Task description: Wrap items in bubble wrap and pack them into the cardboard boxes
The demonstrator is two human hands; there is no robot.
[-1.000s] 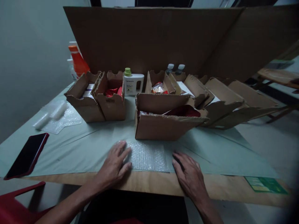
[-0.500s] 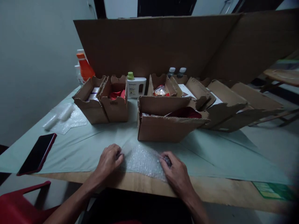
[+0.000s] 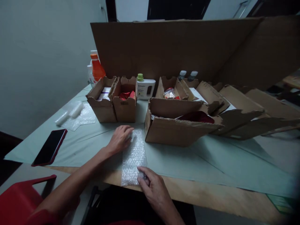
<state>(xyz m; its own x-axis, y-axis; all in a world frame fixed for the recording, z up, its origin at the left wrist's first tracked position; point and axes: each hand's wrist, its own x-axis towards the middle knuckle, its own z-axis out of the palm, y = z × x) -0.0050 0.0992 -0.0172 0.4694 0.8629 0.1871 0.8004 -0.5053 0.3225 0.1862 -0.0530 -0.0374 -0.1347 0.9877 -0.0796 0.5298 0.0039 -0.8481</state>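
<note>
A strip of clear bubble wrap [image 3: 134, 155] lies lengthwise on the pale green table cover, running from near the front edge toward the boxes. My left hand [image 3: 120, 139] rests palm down on its far end. My right hand [image 3: 152, 187] pinches the near end at the wooden table edge; a small dark thing may be under the fingers, I cannot tell. An open cardboard box [image 3: 175, 131] with something dark red inside stands just right of the strip's far end.
Two small open boxes [image 3: 112, 104] stand at back left, with a white jug [image 3: 144, 89] and an orange bottle [image 3: 96, 67] behind. More open boxes [image 3: 234, 109] spread right. A phone [image 3: 50, 147] and spare bubble wrap [image 3: 75, 114] lie left. A tall cardboard sheet [image 3: 175, 47] backs the table.
The bubble wrap has been turned from lying crosswise to lying lengthwise. My left hand moved away to its far end, my right hand came back to its near end. The view shifted left.
</note>
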